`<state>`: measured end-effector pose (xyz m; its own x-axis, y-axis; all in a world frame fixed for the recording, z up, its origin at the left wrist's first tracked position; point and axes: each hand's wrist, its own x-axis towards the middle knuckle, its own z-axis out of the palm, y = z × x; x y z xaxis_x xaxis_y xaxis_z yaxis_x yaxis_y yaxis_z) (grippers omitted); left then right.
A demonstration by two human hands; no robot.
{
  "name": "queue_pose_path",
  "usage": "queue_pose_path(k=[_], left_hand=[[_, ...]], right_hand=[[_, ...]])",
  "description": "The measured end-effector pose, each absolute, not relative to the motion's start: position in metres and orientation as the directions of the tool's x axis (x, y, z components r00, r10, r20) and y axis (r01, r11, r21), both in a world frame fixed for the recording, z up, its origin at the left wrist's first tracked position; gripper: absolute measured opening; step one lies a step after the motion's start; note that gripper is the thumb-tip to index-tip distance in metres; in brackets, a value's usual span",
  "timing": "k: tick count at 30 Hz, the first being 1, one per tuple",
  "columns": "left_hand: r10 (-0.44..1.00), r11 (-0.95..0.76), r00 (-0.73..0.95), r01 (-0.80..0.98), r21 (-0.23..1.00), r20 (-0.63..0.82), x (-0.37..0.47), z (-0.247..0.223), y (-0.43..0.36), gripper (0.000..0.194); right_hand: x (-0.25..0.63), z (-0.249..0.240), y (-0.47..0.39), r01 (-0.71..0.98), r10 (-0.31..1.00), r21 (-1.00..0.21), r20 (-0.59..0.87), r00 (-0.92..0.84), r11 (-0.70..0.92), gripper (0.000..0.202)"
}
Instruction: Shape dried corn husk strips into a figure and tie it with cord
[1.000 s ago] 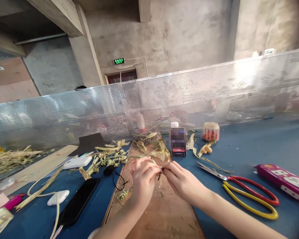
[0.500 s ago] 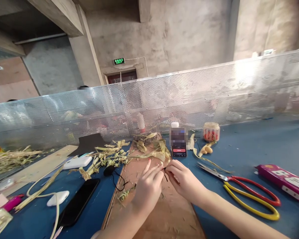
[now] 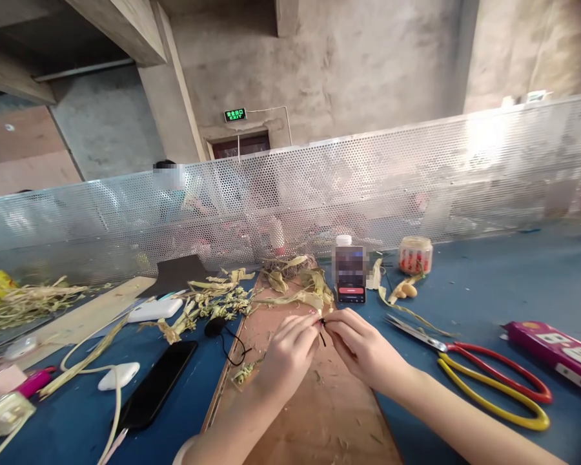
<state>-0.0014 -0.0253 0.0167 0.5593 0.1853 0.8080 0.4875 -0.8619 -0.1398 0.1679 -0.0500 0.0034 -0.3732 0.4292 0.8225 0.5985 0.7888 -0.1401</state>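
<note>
Above a reddish-brown board (image 3: 339, 413), my two hands meet at the fingertips. My left hand (image 3: 294, 342) pinches a thin black cord (image 3: 323, 334) together with my right hand (image 3: 356, 336). A tiny pale piece shows at the fingertips, too small to make out. The cord's loose end hangs down between the hands. Dried leaves (image 3: 295, 290) lie on the board just beyond them. A phone (image 3: 351, 284) stands upright behind my right hand, in front of a white-capped bottle (image 3: 343, 240).
Scissors (image 3: 445, 349) with red and yellow handles, a purple box (image 3: 552, 352) and a jar (image 3: 415, 256) are on the right. A black phone (image 3: 157, 387), cables and dried plants (image 3: 213, 300) lie left. A perforated metal screen (image 3: 290, 194) crosses behind; a person is beyond it.
My left fingers, one of them raised before, have closed in at the cord. The whole view has shifted slightly, with things appearing a little further right.
</note>
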Motion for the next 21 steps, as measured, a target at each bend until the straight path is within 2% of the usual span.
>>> queue_pose_path(k=[3, 5, 8, 11, 13, 16, 21], left_hand=[[0.261, -0.884, 0.459, 0.467, 0.019, 0.849, 0.0003, 0.0157, -0.026, 0.02], [0.387, -0.868, 0.377, 0.456, 0.195, 0.842, 0.0008, 0.0153, -0.0274, 0.017], [0.617, -0.773, 0.296, 0.4, 0.492, 0.729, 0.0008, 0.0165, -0.0301, 0.009], [0.749, -0.662, 0.272, 0.307, 0.683, 0.604, 0.0014, 0.0185, -0.0315, 0.005], [0.782, -0.621, 0.268, 0.264, 0.738, 0.562, 0.0023, 0.0188, -0.0312, 0.006], [0.773, -0.63, 0.272, 0.217, 0.746, 0.573, 0.0036, 0.0169, -0.029, 0.007], [0.657, -0.753, 0.321, 0.234, 0.615, 0.682, 0.003, 0.0118, -0.0249, 0.01]], right_hand=[[0.1689, 0.0039, -0.0506, 0.602, 0.374, -0.066, 0.836, -0.402, 0.796, 0.023], [0.1698, 0.0047, -0.0509, 0.598, 0.366, -0.069, 0.844, -0.392, 0.799, 0.023], [0.1711, 0.0062, -0.0511, 0.605, 0.377, -0.101, 0.858, -0.349, 0.79, 0.02], [0.1712, 0.0073, -0.0512, 0.613, 0.383, -0.109, 0.861, -0.336, 0.782, 0.02], [0.1703, 0.0074, -0.0514, 0.605, 0.376, -0.111, 0.865, -0.332, 0.788, 0.021], [0.1686, 0.0062, -0.0514, 0.594, 0.357, -0.097, 0.871, -0.339, 0.799, 0.024], [0.1685, 0.0006, -0.0495, 0.611, 0.366, -0.058, 0.843, -0.394, 0.79, 0.025]])
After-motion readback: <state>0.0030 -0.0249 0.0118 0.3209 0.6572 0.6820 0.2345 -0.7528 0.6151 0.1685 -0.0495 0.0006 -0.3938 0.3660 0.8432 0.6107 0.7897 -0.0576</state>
